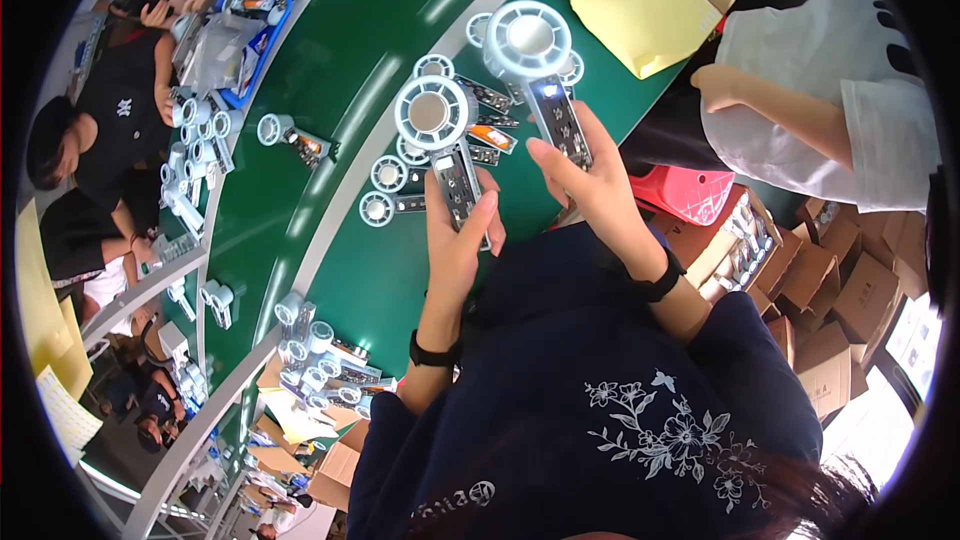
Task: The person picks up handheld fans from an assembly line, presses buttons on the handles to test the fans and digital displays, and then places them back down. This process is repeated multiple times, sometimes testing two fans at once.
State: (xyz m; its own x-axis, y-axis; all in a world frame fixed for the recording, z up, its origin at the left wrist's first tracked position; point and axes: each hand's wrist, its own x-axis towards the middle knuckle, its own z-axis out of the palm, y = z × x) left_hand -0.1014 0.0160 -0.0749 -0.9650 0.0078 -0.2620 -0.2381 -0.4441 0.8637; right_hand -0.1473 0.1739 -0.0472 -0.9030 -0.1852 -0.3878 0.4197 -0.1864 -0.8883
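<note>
Several co-workers (105, 105) in dark tops line the left of the frame, beside rows of pale, round-headed units (200, 135) and a blue tray (284, 32) heaped with parts at upper left. Rightward, a glossy green strip (240, 230) curves between metal rails (331, 205), one loose unit (272, 130) lying on it. A further cluster (322, 365) crowds the lower left of centre. On the green table (350, 260), spare units (389, 174) lie just behind the hands. The left hand (455, 248) has its fingers around the handle of one held unit (431, 112), circuit board showing; higher and rightward, the right hand (600, 180) holds another unit (528, 38), a bright spot on its handle. Yellow paper (635, 5) lies at upper right, near a person in a white top (800, 70), a red stool (690, 194) and cardboard boxes (825, 365).

Figures at lower left are too small to make out. The held units partly cover the spare ones, handles hide some of the gripping fingers, and the dark rim cuts off the right-hand boxes.
</note>
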